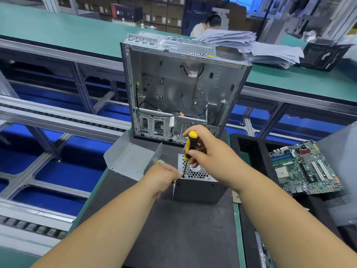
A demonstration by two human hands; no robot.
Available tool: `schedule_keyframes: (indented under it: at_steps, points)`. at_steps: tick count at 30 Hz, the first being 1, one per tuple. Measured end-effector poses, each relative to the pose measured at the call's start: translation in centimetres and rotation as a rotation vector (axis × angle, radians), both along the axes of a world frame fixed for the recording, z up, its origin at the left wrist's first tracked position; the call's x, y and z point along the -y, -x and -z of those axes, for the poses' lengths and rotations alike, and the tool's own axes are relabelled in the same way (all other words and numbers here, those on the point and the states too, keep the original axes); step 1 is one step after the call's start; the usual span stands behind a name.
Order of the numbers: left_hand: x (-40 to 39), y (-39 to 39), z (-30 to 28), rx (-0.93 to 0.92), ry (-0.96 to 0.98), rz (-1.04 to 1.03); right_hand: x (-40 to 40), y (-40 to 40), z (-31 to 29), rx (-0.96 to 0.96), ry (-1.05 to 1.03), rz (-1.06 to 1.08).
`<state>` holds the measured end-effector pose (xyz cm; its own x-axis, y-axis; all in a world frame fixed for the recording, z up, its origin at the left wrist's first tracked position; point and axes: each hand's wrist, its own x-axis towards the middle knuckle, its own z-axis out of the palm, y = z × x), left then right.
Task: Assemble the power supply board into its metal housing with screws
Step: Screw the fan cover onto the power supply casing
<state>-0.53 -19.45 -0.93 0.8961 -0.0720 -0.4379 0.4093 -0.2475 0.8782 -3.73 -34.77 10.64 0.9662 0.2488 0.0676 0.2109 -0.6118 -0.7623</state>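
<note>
The grey metal power supply housing (pixel 199 188) stands on a dark mat, its perforated honeycomb top facing up. My right hand (pixel 206 151) grips a yellow and black screwdriver (pixel 190 146) held almost upright, its tip at the housing's near-left top corner. My left hand (pixel 164 176) rests against that same corner, its fingertips pinched right beside the screwdriver tip. Whether a screw sits under the tip is hidden. A bent metal cover plate (pixel 129 161) lies just left of the housing, with tiny loose screws (pixel 118 173) at its front edge.
An open computer case (pixel 183 88) stands upright behind the housing. A green motherboard (pixel 305 167) lies in a black tray at the right. Roller conveyor rails (pixel 58 120) run along the left. Paper stacks (pixel 251 45) and a seated person are across the far bench.
</note>
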Motion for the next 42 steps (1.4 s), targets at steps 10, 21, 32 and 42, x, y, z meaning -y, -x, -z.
schedule_keyframes:
  at_steps: [10, 21, 32, 42]
  points:
    - [-0.2, -0.1, 0.2, -0.019, 0.001, 0.024, 0.9, -1.2, 0.9, -0.079, -0.222, -0.011]
    - [-0.2, -0.2, 0.1, -0.032, 0.005, 0.015, -0.7, -0.1, 2.2, 0.178, 0.015, 0.285]
    - [-0.2, 0.0, 0.2, -0.027, 0.028, 0.006, 0.6, -0.5, 0.6, -0.122, -0.227, 0.01]
    - [-0.2, 0.1, 0.1, -0.034, 0.051, -0.005, 0.2, -0.8, 1.8, -0.029, -0.182, 0.176]
